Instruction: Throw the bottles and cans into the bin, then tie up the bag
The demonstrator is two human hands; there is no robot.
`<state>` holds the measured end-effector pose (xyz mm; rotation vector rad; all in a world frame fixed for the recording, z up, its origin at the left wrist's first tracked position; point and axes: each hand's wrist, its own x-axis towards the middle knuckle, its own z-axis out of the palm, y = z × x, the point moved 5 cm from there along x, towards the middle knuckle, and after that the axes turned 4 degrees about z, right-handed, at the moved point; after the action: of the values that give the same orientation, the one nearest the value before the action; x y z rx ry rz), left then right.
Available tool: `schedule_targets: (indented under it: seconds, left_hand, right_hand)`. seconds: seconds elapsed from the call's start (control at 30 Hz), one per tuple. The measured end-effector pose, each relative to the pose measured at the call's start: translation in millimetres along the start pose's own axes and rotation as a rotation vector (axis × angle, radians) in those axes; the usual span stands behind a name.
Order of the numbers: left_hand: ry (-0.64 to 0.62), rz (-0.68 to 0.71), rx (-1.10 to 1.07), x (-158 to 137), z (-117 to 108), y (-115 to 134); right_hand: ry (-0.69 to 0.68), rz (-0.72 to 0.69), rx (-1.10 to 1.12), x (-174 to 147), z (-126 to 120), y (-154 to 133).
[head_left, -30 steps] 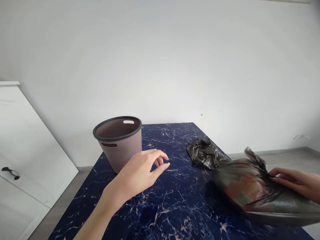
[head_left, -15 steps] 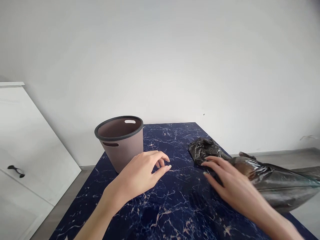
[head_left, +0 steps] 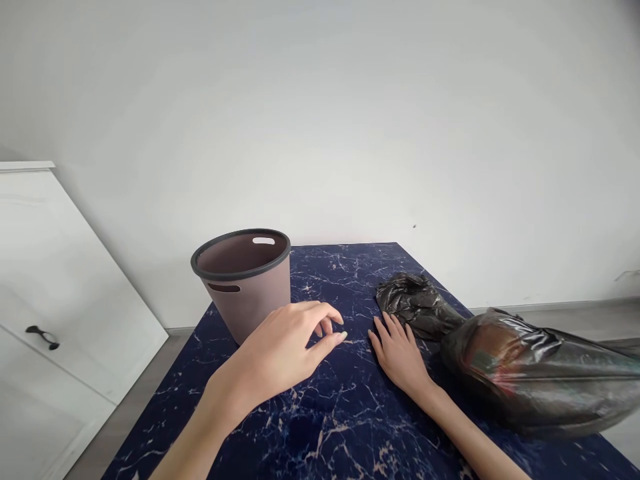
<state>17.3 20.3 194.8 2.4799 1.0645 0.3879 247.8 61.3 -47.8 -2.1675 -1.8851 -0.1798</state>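
Tabletop (head_left: 320, 427) under two empty hands

The left hand (head_left: 287, 347) hovers palm down with its forearm reaching in from the lower left, fingers loosely curled, thumb and forefinger stretched forward and the other fingertips tucked under. The right hand (head_left: 400, 352) lies flat, palm down, fingers straight and slightly spread, pointing away from the body, with its forearm running back to the lower right. Both hands are empty and apart from each other.
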Motion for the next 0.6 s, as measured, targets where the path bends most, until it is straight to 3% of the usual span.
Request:
schedule_targets:
  seconds: [0.13, 0.6]
  left_hand:
    - [-0.014, 0.010, -0.001, 4.1, 4.5, -1.4]
    - [-0.049, 0.022, -0.010, 6.4, 11.1, -0.9]
  right_hand:
    - [0.056, -0.057, 0.071, -3.4, 1.3, 1.1]
    - [0.068, -0.065, 0.130, -3.2, -1.7, -1.1]
